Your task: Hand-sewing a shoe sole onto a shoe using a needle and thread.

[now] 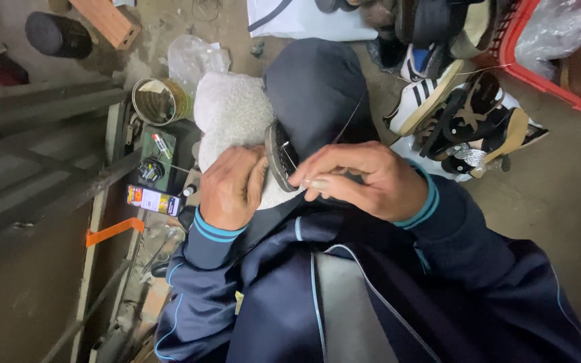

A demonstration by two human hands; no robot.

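My left hand (231,187) grips a dark shoe sole (278,156) held on edge over a white fuzzy cloth (231,114) on my knee. My right hand (361,180) pinches something thin at the sole's edge, with a fine thread (352,114) running up from it across my dark trouser knee (317,87). Both arms wear dark blue sleeves with light blue stripes.
A pile of shoes and sandals (465,114) lies at the upper right beside a red plastic crate (546,74). To the left stand a round tin (161,101), a small glue tube (150,199), a thread spool (149,169) and wooden planks (42,154).
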